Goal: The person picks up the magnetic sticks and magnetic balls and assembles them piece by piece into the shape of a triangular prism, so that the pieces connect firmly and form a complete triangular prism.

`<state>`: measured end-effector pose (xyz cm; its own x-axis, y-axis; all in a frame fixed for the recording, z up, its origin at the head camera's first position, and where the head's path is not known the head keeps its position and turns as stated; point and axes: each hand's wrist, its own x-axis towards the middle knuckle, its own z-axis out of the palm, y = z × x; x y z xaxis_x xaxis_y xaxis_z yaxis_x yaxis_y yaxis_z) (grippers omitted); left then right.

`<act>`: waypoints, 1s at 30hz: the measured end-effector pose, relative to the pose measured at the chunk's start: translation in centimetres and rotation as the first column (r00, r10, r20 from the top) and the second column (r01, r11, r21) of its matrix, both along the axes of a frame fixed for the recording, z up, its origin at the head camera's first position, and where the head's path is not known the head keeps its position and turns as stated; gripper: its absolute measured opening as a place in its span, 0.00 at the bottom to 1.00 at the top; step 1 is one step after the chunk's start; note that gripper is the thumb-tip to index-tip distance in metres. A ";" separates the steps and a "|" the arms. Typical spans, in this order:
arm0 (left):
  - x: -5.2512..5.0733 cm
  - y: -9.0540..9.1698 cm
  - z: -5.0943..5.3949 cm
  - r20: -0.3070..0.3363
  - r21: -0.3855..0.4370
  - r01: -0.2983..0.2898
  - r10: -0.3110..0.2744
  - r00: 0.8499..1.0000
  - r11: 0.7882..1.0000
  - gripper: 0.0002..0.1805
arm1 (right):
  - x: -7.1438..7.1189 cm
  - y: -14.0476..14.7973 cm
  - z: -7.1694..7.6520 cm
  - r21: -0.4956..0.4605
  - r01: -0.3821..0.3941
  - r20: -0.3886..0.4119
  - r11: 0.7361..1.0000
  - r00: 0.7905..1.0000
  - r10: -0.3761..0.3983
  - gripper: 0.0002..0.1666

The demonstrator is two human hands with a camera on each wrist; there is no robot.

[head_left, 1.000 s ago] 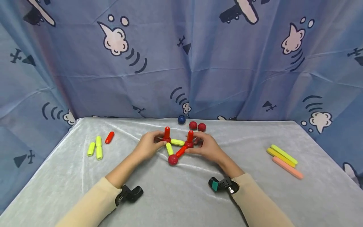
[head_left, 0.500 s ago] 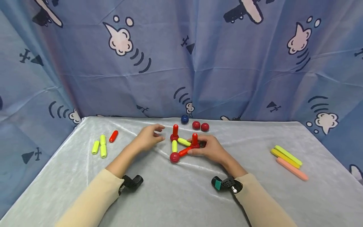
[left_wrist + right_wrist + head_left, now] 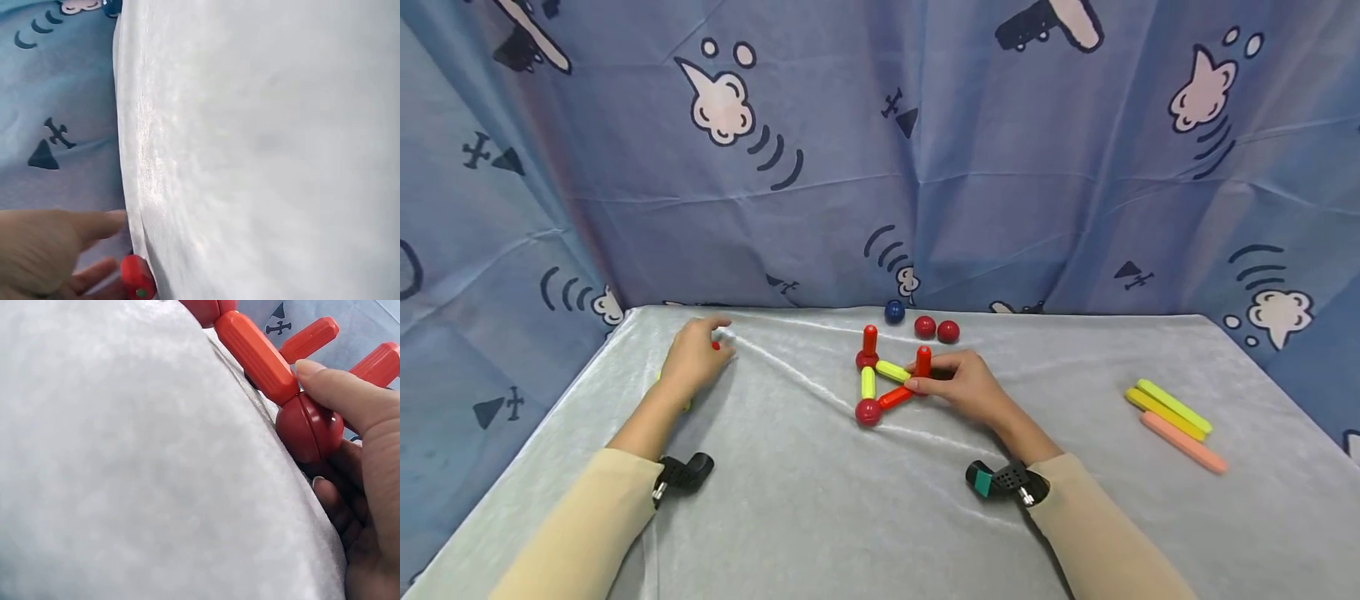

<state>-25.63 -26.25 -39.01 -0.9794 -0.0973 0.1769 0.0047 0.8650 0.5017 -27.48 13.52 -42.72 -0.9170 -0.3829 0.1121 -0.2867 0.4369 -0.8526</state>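
My right hand (image 3: 973, 385) pinches one corner of a triangular ball-and-rod frame (image 3: 868, 383) on the table. In the right wrist view the thumb lies against that corner's red ball (image 3: 309, 428), with other fingers behind it. The frame's sides are two yellow rods and one red rod (image 3: 256, 356). Two more red rods stand upright on its back corners. At the left, my left hand (image 3: 692, 354) is spread over a loose red rod (image 3: 137, 277); its thumb is apart from the rod, and whether the other fingers touch it I cannot tell. Yellow rods there are mostly hidden by the hand.
A blue ball (image 3: 894, 312) and two red balls (image 3: 936, 330) lie near the back edge. Off to the right are a yellow-green stick (image 3: 1176, 406), a yellow stick (image 3: 1163, 414) and an orange stick (image 3: 1183, 442). A patterned blue curtain (image 3: 820, 167) hangs behind the table (image 3: 790, 500).
My left hand has let go of the frame and moved left to the loose red rod. The right hand has stayed at its corner of the frame. The view has shifted slightly.
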 end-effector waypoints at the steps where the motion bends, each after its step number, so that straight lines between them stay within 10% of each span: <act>1: -0.3 0.0 -0.1 0.021 -0.021 0.004 -0.004 1.000 1.000 0.27 | 0.0 0.1 0.0 -0.003 -0.002 -0.001 1.000 1.000 0.002 0.17; 10: -0.6 0.5 0.9 0.178 -0.092 -0.188 0.202 0.963 0.978 0.22 | -0.1 0.0 -0.2 -0.011 -0.048 -0.006 0.999 0.999 0.048 0.22; 19: 0.0 -0.8 2.5 0.232 -0.271 -0.210 0.275 0.933 0.940 0.21 | -0.1 0.2 0.2 -0.005 -0.036 0.006 0.999 0.999 0.036 0.22; 24: 0.2 -1.3 2.6 0.282 -0.249 -0.110 0.181 0.942 0.962 0.12 | -0.1 0.3 0.3 0.001 -0.033 0.007 0.999 0.999 0.033 0.22; 30: 0.0 -1.2 1.9 0.177 -0.110 0.047 -0.027 0.984 0.993 0.13 | -0.1 0.0 0.1 0.006 -0.036 0.012 0.999 0.999 0.036 0.22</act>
